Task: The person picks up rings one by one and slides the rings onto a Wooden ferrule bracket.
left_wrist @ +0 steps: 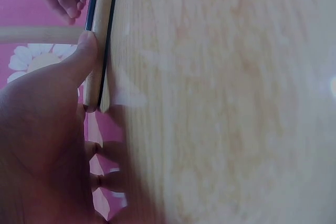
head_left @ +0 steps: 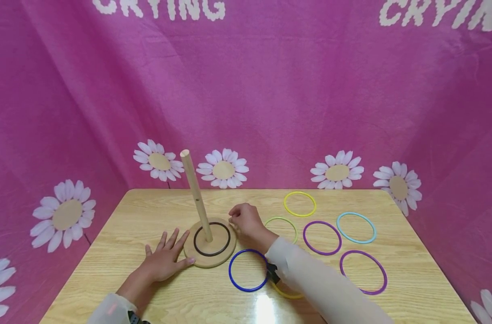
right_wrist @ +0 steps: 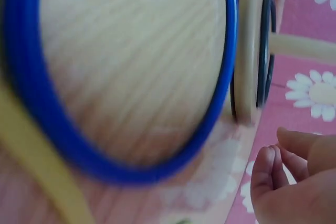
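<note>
A round wooden base (head_left: 190,252) with an upright peg (head_left: 196,198) stands on the table, and a black ring (head_left: 195,246) lies flat on the base around the peg. My left hand (head_left: 164,261) is spread beside the base on its near left side, thumb touching the base's edge. To the right of the base, my right hand (head_left: 247,220) hovers with loosely bent fingers. In the right wrist view its thumb (right_wrist: 294,140) is near the bent fingers and nothing is between them. A blue ring (head_left: 230,272) lies just right of the base, below that forearm.
Rings lie across the right half of the table (head_left: 412,279): a yellow ring (head_left: 285,204), a lime ring (head_left: 296,234), purple rings (head_left: 304,234) (head_left: 385,283) and a light blue ring (head_left: 376,231). A darker yellow ring (head_left: 284,294) is partly hidden under the right sleeve. Pink cloth (head_left: 270,112) hangs behind.
</note>
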Available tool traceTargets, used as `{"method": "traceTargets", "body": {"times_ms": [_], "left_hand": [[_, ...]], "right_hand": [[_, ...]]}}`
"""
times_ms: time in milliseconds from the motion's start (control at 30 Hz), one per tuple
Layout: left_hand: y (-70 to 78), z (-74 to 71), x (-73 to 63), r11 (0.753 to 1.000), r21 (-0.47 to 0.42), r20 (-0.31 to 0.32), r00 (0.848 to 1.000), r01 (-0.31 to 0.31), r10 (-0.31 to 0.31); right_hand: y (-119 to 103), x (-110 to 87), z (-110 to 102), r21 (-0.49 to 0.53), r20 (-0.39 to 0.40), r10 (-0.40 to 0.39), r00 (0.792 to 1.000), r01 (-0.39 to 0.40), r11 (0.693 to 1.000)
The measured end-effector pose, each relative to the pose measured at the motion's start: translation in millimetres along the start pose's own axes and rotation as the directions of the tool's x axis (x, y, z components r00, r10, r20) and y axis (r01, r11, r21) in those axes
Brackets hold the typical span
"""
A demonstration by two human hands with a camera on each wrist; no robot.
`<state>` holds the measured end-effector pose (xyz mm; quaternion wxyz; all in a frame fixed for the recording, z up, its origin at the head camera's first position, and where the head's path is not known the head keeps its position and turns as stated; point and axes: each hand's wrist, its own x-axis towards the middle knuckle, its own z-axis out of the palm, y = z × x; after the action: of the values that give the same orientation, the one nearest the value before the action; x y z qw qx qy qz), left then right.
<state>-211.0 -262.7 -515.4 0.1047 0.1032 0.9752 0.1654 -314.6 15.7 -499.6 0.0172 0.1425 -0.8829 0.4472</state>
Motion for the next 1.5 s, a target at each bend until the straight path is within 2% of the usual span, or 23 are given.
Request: {"method": "traceTargets", "body": {"times_ms": [167, 400, 700, 933, 1300, 1500], "left_hand": [[-2.2, 2.5, 1.1, 1.0, -0.001, 0.003, 1.0, 0.004, -0.004], [0.0, -1.3, 0.1, 1.0, 0.021, 0.017, 1.0, 0.016, -0.016], [1.6, -1.5, -0.1, 1.0, 0.019, 0.014, 1.0, 0.013, -0.014], [2.3, -1.0, -0.7, 1.0, 0.013, 0.012, 1.0, 0.009, -0.009], [-0.6, 1.1, 0.1, 1.0, 0.0, -0.003, 1.0, 0.005, -0.005], [-2.5, 2.5, 0.6, 1.0, -0.012, 0.003, 1.0, 0.007, -0.007]], "right_hand": [[10.2, 5.8, -16.8, 0.024, -0.014, 0.036, 0.999, -0.036, 0.999], [26.0, 10.3, -45.7, 0.046, -0.041, 0.066, 0.997, -0.064, 0.997], [53.7, 14.0, -84.9, 0.043, -0.126, 0.093, 0.988, -0.088, 0.995], [80.4, 14.7, -114.3, 0.063, -0.181, 0.194, 0.964, -0.186, 0.981], [107.5, 11.4, -158.3, -0.041, -0.279, 0.263, 0.924, -0.285, 0.958], [120.6, 6.3, -171.2, -0.07, -0.265, 0.314, 0.912, -0.343, 0.937]]}}
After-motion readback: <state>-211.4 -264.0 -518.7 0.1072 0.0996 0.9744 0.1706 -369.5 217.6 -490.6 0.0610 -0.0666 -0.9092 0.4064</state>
